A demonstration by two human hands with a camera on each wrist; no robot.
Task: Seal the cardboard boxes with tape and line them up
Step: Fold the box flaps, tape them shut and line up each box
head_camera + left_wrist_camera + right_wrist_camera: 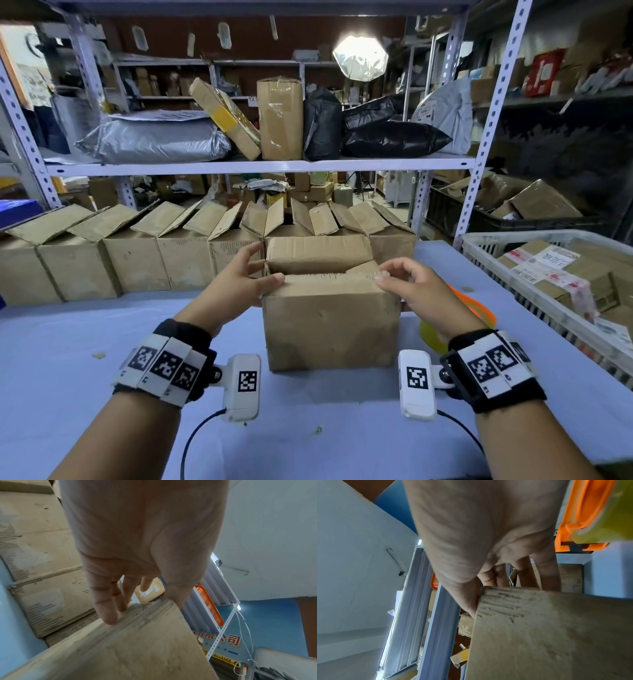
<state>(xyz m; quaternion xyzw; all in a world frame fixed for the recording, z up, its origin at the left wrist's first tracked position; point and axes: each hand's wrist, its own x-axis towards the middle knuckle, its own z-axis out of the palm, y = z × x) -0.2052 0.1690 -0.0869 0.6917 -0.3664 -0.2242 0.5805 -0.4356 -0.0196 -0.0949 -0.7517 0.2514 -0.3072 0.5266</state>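
Box [330, 329] ctr on table [85, 342]; box row [137, 253] behind; basket [513, 274] rt; prob. tape [472, 308] between.

Both hands forward: left hand [236, 279] and right hand [416, 287] pinching.

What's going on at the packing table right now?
A person is closing up a cardboard box on the blue table. The left hand and right hand each grip an end of the near top flap; the far flap is not yet folded flat, so the top is open and untaped. An orange tape dispenser with a yellowish roll lies just right of the box. A row of open boxes waits behind.
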